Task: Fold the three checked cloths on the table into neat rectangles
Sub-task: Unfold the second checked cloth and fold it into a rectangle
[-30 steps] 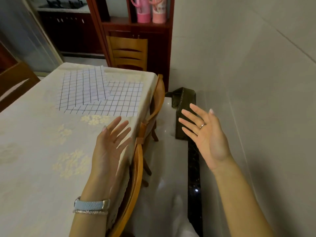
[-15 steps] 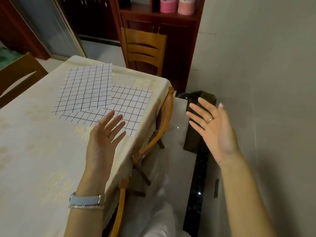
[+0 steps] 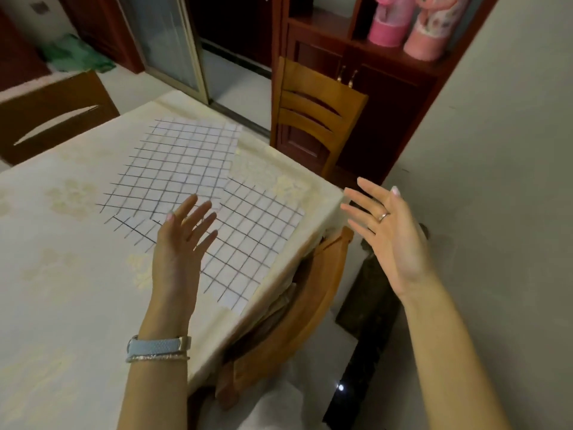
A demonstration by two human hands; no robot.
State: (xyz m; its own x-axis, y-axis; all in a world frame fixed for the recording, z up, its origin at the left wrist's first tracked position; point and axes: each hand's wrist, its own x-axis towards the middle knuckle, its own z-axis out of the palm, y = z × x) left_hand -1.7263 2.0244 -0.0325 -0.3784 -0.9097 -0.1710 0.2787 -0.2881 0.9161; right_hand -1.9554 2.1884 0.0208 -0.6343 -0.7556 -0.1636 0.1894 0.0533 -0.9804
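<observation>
White cloths with a dark grid lie flat and overlapping near the table's right corner. The upper checked cloth (image 3: 183,162) lies farther back. A lower checked cloth (image 3: 251,240) reaches the table's right edge, and a strip of checked cloth (image 3: 136,226) shows under them at the left; whether it is a separate cloth I cannot tell. My left hand (image 3: 183,243) hovers over the lower cloth, fingers spread, holding nothing. My right hand (image 3: 390,231) is raised beyond the table's right edge, open and empty, a ring on one finger.
The table (image 3: 62,274) wears a cream flowered cover. A wooden chair (image 3: 310,305) is tucked at its right side, another chair (image 3: 313,119) stands at the far end, a third at the left (image 3: 52,119). A cabinet (image 3: 372,57) with pink flasks and a wall (image 3: 496,150) are on the right.
The view has moved closer to the cloths. Both open hands have moved forward; my left hand is now over the lower cloth, and my right hand is nearer the table corner.
</observation>
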